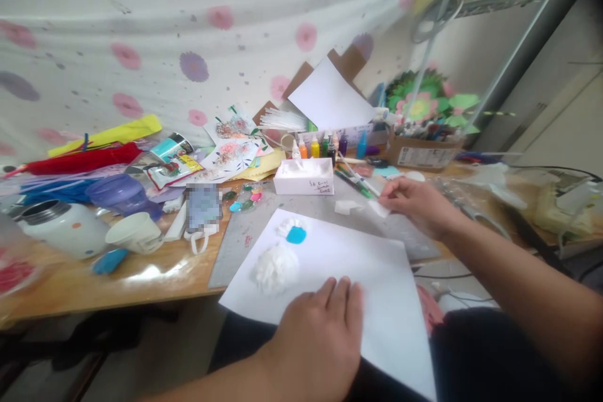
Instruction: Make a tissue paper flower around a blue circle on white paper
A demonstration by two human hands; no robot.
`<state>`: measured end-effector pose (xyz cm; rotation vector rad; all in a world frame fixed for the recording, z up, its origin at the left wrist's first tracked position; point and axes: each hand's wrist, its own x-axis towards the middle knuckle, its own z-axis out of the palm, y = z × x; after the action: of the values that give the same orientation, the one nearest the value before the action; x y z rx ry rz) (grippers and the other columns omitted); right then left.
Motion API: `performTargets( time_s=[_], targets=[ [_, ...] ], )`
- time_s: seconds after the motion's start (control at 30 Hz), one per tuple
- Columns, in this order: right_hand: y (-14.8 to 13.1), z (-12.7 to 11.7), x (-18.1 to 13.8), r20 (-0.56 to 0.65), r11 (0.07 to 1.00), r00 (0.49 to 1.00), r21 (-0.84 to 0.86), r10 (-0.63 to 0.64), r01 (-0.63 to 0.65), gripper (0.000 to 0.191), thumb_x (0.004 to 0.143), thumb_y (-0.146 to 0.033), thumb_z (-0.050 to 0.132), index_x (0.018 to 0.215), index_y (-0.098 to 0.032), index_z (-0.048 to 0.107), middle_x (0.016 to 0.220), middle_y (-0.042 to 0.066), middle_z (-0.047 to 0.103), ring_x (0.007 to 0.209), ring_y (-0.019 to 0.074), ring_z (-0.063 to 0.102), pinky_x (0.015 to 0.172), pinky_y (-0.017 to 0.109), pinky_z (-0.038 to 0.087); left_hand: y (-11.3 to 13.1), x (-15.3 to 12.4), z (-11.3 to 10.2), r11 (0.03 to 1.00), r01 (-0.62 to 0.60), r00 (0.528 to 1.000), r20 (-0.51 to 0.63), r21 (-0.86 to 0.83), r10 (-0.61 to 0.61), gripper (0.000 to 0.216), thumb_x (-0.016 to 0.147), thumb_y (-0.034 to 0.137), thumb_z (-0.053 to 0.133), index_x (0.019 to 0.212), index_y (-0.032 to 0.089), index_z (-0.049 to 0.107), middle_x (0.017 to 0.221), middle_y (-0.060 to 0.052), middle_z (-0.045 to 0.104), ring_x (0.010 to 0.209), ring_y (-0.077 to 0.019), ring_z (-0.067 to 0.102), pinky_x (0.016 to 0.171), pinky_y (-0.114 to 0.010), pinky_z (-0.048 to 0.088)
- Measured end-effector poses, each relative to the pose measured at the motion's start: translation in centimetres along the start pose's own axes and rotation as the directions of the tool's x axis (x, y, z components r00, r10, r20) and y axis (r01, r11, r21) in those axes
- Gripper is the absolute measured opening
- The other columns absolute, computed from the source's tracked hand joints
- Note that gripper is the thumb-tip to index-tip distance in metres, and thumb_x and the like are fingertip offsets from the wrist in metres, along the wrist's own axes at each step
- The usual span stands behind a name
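Note:
A large white paper sheet (386,301) lies tilted, its lower part past the table's front edge. My left hand (323,333) rests on it with the fingers stretched out, holding nothing. Left of those fingers, a white crumpled tuft (276,268) sits on the sheet, its material hard to tell. Above it is a smaller white tuft (284,227), with a flat blue patch (296,235) against its right side. Beyond the sheet's far right corner, my right hand (409,200) pinches a small white paper scrap (379,209). Another white scrap (348,206) lies to its left.
A white box (304,179) stands behind the sheet, before several paint bottles (315,146). Pens (353,182) lie near my right hand. To the left are a white jar (66,230), a pale cup (135,232) and a paint palette (242,196). A cardboard box (421,149) stands back right.

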<state>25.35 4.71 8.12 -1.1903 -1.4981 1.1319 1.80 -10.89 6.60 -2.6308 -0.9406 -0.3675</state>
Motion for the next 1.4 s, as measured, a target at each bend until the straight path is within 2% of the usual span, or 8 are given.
performTargets(
  time_s=[0.43,0.5,0.57,0.67,0.8,1.03,1.2,1.4],
  targets=[
    [-1.0,4.9,0.5,0.088,0.983,0.996,-0.186,0.014,0.003,0.017,0.06,-0.026,0.07,0.069,-0.018,0.057,0.055,-0.005,0.053,0.052,0.0098,0.048,0.049,0.022,0.037,3.1,5.0,2.6,0.908,-0.006,0.997,0.064,-0.418,0.036,0.067,0.081,0.053,0.053,0.13,0.011,0.036,0.127,-0.022,0.049,0.11,-0.0337,0.052,0.084,-0.046,0.047],
    [-0.8,5.4,0.4,0.092,0.97,0.995,-0.243,0.029,-0.006,0.013,0.061,-0.023,0.069,0.066,-0.018,0.058,0.054,-0.005,0.052,0.05,0.009,0.044,0.046,0.021,0.033,0.9,4.9,1.7,0.828,-0.129,0.991,-0.036,-0.546,0.131,0.043,0.087,0.047,0.046,0.115,0.014,0.049,0.103,-0.01,0.063,0.091,-0.0221,0.06,0.078,-0.036,0.048],
    [-1.0,6.1,0.4,0.097,0.963,0.995,-0.269,0.031,-0.004,0.011,0.063,-0.023,0.067,0.066,-0.018,0.058,0.054,-0.005,0.052,0.049,0.009,0.044,0.046,0.021,0.033,-3.2,4.4,0.8,0.8,0.032,0.994,-0.068,-0.599,-0.091,0.022,0.089,0.031,0.042,0.098,0.016,0.055,0.091,-0.007,0.064,0.081,-0.0187,0.06,0.074,-0.034,0.047],
    [-1.8,7.9,1.0,0.122,0.949,0.991,-0.304,-0.048,0.083,0.009,0.067,-0.025,0.064,0.069,-0.02,0.057,0.057,-0.004,0.055,0.052,0.0106,0.049,0.048,0.022,0.037,-11.0,3.9,0.3,0.541,0.472,0.825,0.134,-0.696,-0.548,0.018,0.085,0.032,0.051,0.098,0.02,0.053,0.089,-0.003,0.063,0.082,-0.0165,0.06,0.07,-0.03,0.047],
    [-2.9,11.4,2.3,0.166,0.87,0.972,-0.439,-0.169,0.226,0.004,0.068,-0.018,0.061,0.07,-0.02,0.058,0.061,-0.003,0.06,0.054,0.0105,0.052,0.05,0.021,0.039,-17.8,3.8,1.7,0.206,0.605,0.746,0.456,-0.769,-0.486,0.041,0.074,0.043,0.063,0.104,0.019,0.049,0.096,-0.006,0.063,0.08,-0.0175,0.061,0.064,-0.029,0.048],
    [-2.2,14.7,4.1,0.181,0.857,0.96,-0.436,-0.216,0.275,0.012,0.071,-0.022,0.064,0.081,-0.02,0.058,0.07,-0.001,0.063,0.064,0.0139,0.058,0.061,0.025,0.046,-18.9,2.0,4.8,0.034,0.6,0.736,0.535,-0.799,-0.416,0.021,0.072,0.027,0.062,0.087,0.018,0.051,0.071,0.002,0.057,0.059,-0.0105,0.055,0.049,-0.021,0.041],
    [-0.4,14.4,3.9,0.26,0.946,0.915,-0.018,-0.309,0.325,0.057,0.069,-0.034,0.074,0.117,-0.023,0.044,0.122,0.01,0.058,0.111,0.0227,0.054,0.09,0.04,0.045,-20.1,0.8,5.1,0.162,0.586,0.738,0.44,-0.794,-0.512,0.014,0.071,0.026,0.062,0.082,0.018,0.058,0.073,0.001,0.06,0.064,-0.0123,0.058,0.055,-0.024,0.047],
    [2.0,14.6,2.9,0.0,0.98,0.986,0.11,-0.164,0.163,0.017,0.086,-0.035,0.055,0.082,-0.022,0.064,0.066,0.002,0.063,0.074,0.0171,0.063,0.064,0.032,0.051,-20.0,0.6,4.9,0.109,0.661,0.712,0.575,-0.742,-0.403,0.007,0.073,0.025,0.057,0.076,0.019,0.058,0.062,0.002,0.061,0.057,-0.012,0.059,0.051,-0.023,0.045]
  ],
)
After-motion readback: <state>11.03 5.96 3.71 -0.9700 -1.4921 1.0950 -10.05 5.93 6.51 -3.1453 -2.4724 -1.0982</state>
